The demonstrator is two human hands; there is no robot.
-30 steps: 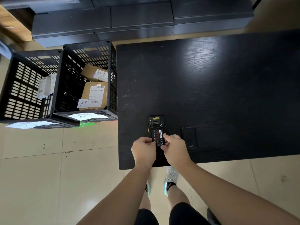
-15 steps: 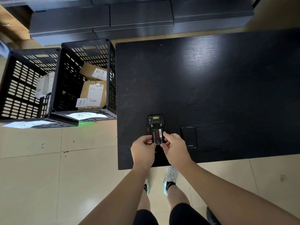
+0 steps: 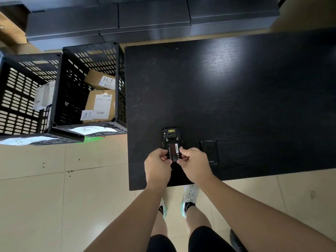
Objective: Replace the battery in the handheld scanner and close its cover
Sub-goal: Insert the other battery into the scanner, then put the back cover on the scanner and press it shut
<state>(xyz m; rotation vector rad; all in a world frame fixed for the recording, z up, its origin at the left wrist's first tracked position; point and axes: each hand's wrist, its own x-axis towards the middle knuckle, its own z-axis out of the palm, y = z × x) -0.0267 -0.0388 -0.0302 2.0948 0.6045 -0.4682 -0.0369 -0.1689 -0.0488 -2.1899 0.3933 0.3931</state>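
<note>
The black handheld scanner (image 3: pixel 171 136) lies face down near the front left corner of the black table (image 3: pixel 236 99), its back open. A black battery (image 3: pixel 174 150) with a red label sits in its compartment. My left hand (image 3: pixel 157 165) pinches the battery's left edge. On the other side, my right hand (image 3: pixel 194 163) holds its right edge with fingertips. The lower half of the scanner is hidden under both hands. The black battery cover (image 3: pixel 209 151) lies flat on the table just right of my right hand.
Two black slotted crates (image 3: pixel 60 99) stand on the floor left of the table, the nearer one holding cardboard parcels (image 3: pixel 100 104) with labels. Dark boxes (image 3: pixel 154 17) line the far side. Beige tiled floor (image 3: pixel 54 197) lies in front.
Both hands have stayed on the battery; it has dropped slightly lower and flatter into the scanner's compartment. The cover has not moved.
</note>
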